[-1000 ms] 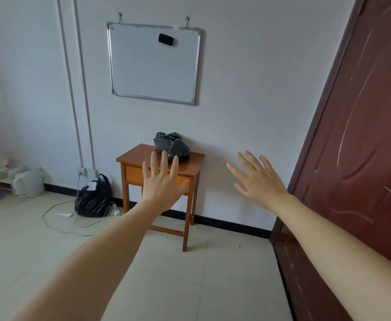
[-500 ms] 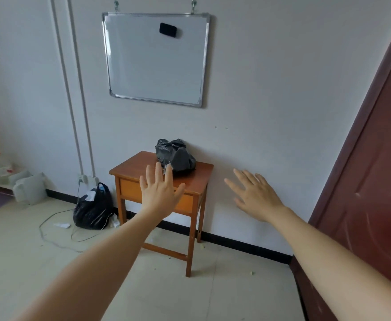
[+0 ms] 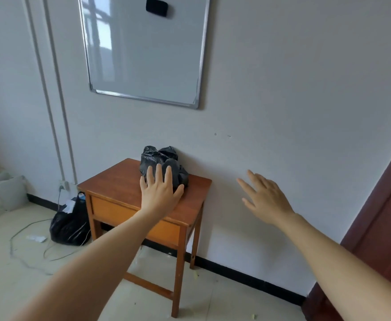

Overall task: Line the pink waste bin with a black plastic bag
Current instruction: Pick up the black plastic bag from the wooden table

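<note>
A crumpled black plastic bag (image 3: pixel 159 157) lies at the back of a small wooden table (image 3: pixel 118 181), against the wall. My left hand (image 3: pixel 158 191) is stretched out with fingers spread, its fingertips overlapping the front of the bag; whether it touches the bag I cannot tell. To the right of the table my right hand (image 3: pixel 265 198) hovers in front of the wall, fingers apart, holding nothing. No pink waste bin is in view.
A full black rubbish bag (image 3: pixel 70 222) sits on the floor left of the table, with loose cables (image 3: pixel 27 246) around it. White containers (image 3: pixel 7 193) stand at the far left. A whiteboard (image 3: pixel 143 49) hangs above the table. A dark red door (image 3: pixel 384 216) is at the right.
The view has come closer to the table and turned left, so less of the door shows. My left hand has reached forward to the black bag; the right hand stays out to the side.
</note>
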